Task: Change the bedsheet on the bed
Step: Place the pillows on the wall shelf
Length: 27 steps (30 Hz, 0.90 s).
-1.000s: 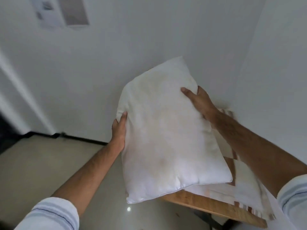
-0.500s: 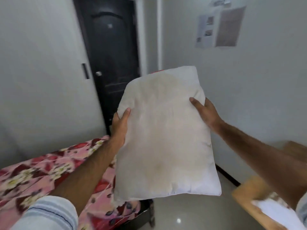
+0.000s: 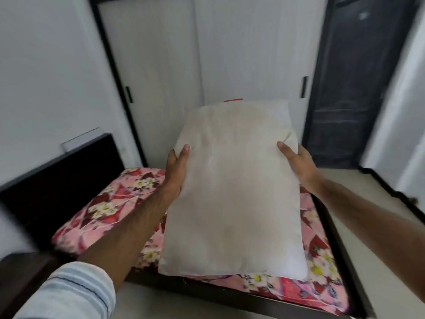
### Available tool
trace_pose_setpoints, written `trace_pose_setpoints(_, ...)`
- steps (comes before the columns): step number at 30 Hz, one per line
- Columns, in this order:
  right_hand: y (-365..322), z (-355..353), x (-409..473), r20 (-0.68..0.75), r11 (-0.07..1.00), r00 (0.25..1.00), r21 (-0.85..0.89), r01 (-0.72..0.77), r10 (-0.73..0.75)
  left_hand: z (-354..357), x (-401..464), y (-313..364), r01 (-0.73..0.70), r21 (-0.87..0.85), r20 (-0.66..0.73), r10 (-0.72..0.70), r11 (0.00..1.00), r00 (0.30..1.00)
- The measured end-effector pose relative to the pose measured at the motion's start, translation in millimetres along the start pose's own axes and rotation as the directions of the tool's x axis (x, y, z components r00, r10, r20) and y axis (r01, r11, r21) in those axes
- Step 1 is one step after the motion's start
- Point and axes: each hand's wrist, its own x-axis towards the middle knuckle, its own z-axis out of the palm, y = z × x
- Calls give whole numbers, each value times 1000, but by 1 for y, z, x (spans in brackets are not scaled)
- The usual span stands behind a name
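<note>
Two hands clamp the pillow [image 3: 232,192] by its long edges, the left hand [image 3: 176,171] and right hand [image 3: 296,163] each with thumb on top, holding it in the air above the flowered bedsheet [image 3: 110,203]. It looks light, soft and squashy, so gripping both sides near the upper corners should stop it sagging or folding.

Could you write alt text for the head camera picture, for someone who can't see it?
Two hands, left and right, hold a bare white pillow by its sides above a bed with a red floral sheet. Behind stand white sliding doors.
</note>
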Motion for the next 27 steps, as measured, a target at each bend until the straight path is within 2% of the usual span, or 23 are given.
trace_pose_setpoints(6, 1, 204, 29, 278, 997, 960, -51, 54, -38, -187, 29, -31, 164, 52, -155, -154, 985, 976)
trace_pose_setpoints(8, 9, 263, 34, 323, 997, 946, -63, 38, -16, -235, 37, -46, 193, 47, -184, -181, 980, 966)
trace_pose_setpoints(12, 36, 384, 47, 430, 998, 903, -51, 23, 1, -315, 68, -73, 179, 55, -260, -159, 982, 953)
trace_pose_setpoints(16, 75, 490, 68, 513, 996, 855, 16, -92, 71, -380, 130, -107, 212, 148, -308, -159, 966, 938)
trace_pose_setpoints(19, 107, 559, 93, 612, 977, 776, 24, -210, 152, -421, 185, -129, 235, 257, -278, -162, 937, 947)
trace_pose_setpoints(22, 126, 621, 121, 643, 948, 730, 19, -317, 231, -457, 241, -145, 218, 394, -223, -138, 893, 965)
trace_pose_setpoints(27, 130, 705, 154, 653, 914, 704, 43, -404, 281, -495, 321, -164, 177, 510, -162, -108, 842, 981)
